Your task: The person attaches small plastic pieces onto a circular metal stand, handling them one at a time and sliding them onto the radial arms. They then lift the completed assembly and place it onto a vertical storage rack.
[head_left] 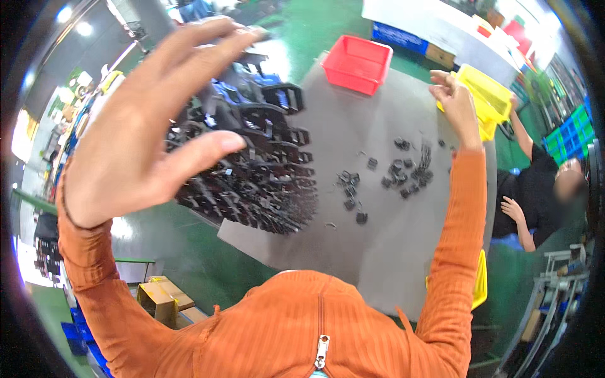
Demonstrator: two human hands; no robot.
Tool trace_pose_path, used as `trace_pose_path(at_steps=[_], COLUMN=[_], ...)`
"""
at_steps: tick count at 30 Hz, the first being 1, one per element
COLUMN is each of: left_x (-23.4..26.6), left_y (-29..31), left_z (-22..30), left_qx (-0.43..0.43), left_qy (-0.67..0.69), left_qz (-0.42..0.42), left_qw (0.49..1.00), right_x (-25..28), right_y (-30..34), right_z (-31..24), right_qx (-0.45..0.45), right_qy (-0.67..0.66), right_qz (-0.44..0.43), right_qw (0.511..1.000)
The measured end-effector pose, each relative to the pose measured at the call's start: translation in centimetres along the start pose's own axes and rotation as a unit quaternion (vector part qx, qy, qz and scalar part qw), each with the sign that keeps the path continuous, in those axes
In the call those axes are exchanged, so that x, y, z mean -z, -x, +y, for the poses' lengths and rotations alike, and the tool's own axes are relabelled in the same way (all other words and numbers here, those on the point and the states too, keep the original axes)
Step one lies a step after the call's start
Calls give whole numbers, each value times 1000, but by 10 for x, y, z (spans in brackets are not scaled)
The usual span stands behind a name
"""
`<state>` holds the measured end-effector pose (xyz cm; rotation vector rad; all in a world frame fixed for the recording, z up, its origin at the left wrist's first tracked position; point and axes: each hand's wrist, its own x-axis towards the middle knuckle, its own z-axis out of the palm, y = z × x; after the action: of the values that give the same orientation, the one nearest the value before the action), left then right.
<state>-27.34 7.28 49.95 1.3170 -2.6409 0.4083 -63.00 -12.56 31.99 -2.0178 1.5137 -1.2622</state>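
Observation:
My left hand (135, 129) is raised close in front of me at the left, its fingers stretched out and the thumb held apart, with nothing in it. Behind and below it, a large stack of black plastic parts (265, 145) covers the left side of the grey table (328, 246). At the far right my right hand (459, 107) hovers beside a yellow bin (488, 104), its fingers loosely bent and the thumb a little apart. I see nothing in it; whether it touches the rim I cannot tell. Small black pieces (403, 173) lie scattered mid-table.
A red bin (358, 64) stands at the table's far edge. Another person (532, 195) in black is at the right, one hand at the yellow bin. A second yellow bin (480, 283) shows past my right sleeve. Cardboard boxes (162, 299) stand on the green floor at the lower left.

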Motion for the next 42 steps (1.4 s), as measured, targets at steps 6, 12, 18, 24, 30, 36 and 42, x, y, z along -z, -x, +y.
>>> trace_pose_path(at_steps=[6, 12, 18, 24, 30, 36, 42], left_x=[-9, -8, -11, -20, -10, -12, -7], left_y=[3, 2, 7, 0, -4, -3, -6], left_z=[-4, 1, 3, -4, -2, -7, -5], left_qx=[-52, -55, -39, -32, 23, 43, -1], left_qy=[14, 42, 46, 34, -51, -95, -22], left_qz=[43, 53, 69, 79, 49, 4, -17], left_qw=[998, 996, 996, 996, 997, 995, 1000], right_x=[-55, -53, -61, -35, -3, 37, 18], right_y=[56, 58, 67, 62, 12, -26, -12], right_z=[-178, -212, -218, -169, -63, 46, 37], right_qx=[135, 129, 153, 69, 65, 43, 21], right_qy=[-432, -380, -341, -356, -113, 86, 224], right_qz=[-130, -177, -71, -14, 14, 136, 6], right_qw=[882, 899, 925, 932, 991, 986, 974])
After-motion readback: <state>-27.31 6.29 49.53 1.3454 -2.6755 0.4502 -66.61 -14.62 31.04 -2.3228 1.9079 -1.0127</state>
